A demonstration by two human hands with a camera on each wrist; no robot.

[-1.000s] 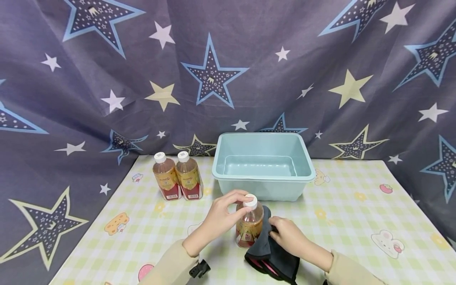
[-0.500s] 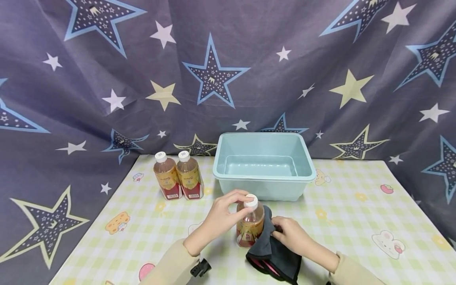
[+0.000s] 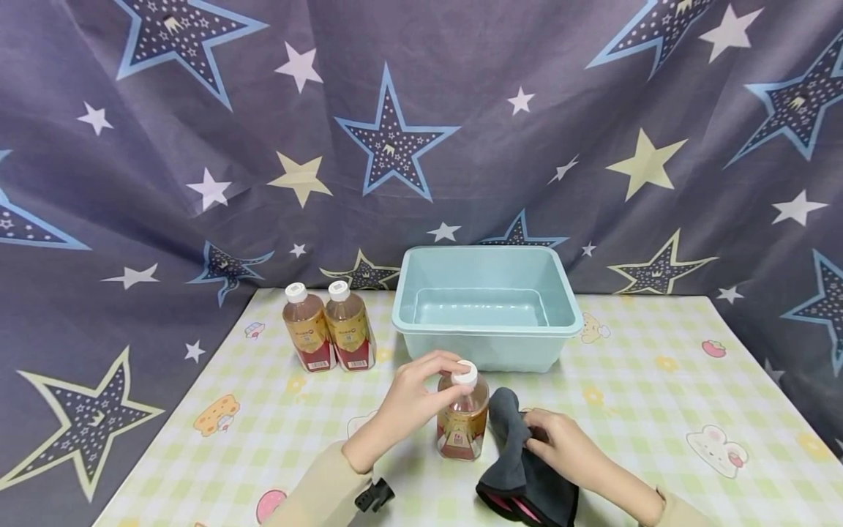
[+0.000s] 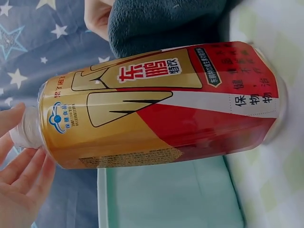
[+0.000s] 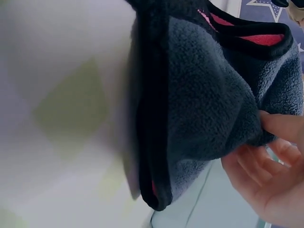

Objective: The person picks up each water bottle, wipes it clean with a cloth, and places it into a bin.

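Observation:
A drink bottle (image 3: 463,424) with a white cap and a gold and red label stands upright on the table. My left hand (image 3: 424,391) grips it by the cap and neck, fingers and thumb around them in the left wrist view. Just right of the bottle, and apart from it, a dark grey fleece cloth (image 3: 507,446) with black edging and a pink inner side hangs bunched down to the table. The upper part of that cloth is pinched between thumb and fingers of my right hand (image 3: 560,443), also plain in the right wrist view.
Behind the bottle stands a light blue plastic basin (image 3: 487,348) with nothing in it. Two similar bottles, one left (image 3: 308,333) and one right (image 3: 350,329), stand side by side at the back left. A checked tablecloth (image 3: 645,410) covers the table, and a star-patterned curtain (image 3: 500,168) hangs behind.
My right hand has drawn the cloth to the right, off the bottle's side, so a gap now shows between them. The left hand and bottle have hardly moved.

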